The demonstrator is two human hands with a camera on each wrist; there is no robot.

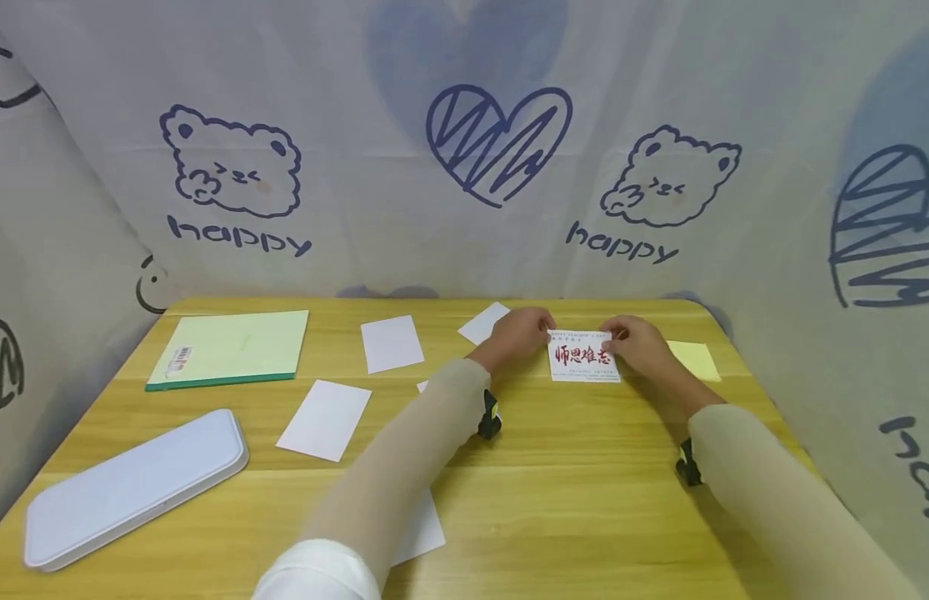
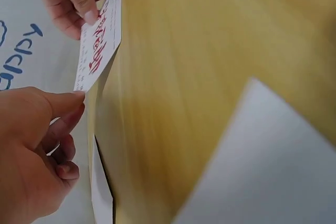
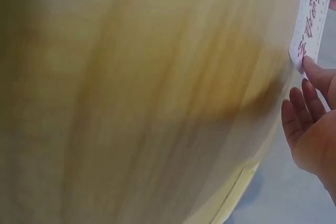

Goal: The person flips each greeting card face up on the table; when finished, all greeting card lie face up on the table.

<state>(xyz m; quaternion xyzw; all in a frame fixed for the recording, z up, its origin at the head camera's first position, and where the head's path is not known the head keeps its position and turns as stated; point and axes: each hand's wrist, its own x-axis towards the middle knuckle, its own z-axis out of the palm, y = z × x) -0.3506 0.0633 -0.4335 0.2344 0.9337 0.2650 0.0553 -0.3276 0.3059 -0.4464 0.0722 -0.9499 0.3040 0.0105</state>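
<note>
Both hands hold a white card point(image 1: 584, 367) with red Chinese characters, slightly raised at the table's far right. By its upper left corner, my left hand point(image 1: 518, 333) pinches the card between thumb and finger; the other fingers curl loosely in the left wrist view. The upper right corner is pinched by my right hand point(image 1: 646, 346). In the right wrist view the thumb lies on the printed face of the card point(image 3: 308, 27). A blank white card point(image 1: 482, 323) lies just left of my left hand, and a yellow note pad point(image 1: 698, 361) sits behind my right wrist.
More white cards lie to the left, including one at the back point(image 1: 392, 343) and one nearer point(image 1: 325, 421); another point(image 1: 425, 529) is partly hidden by my left arm. A pale green notebook point(image 1: 239, 346) and a white oblong case point(image 1: 137, 487) occupy the left side. A printed curtain point(image 1: 344, 183) hangs behind.
</note>
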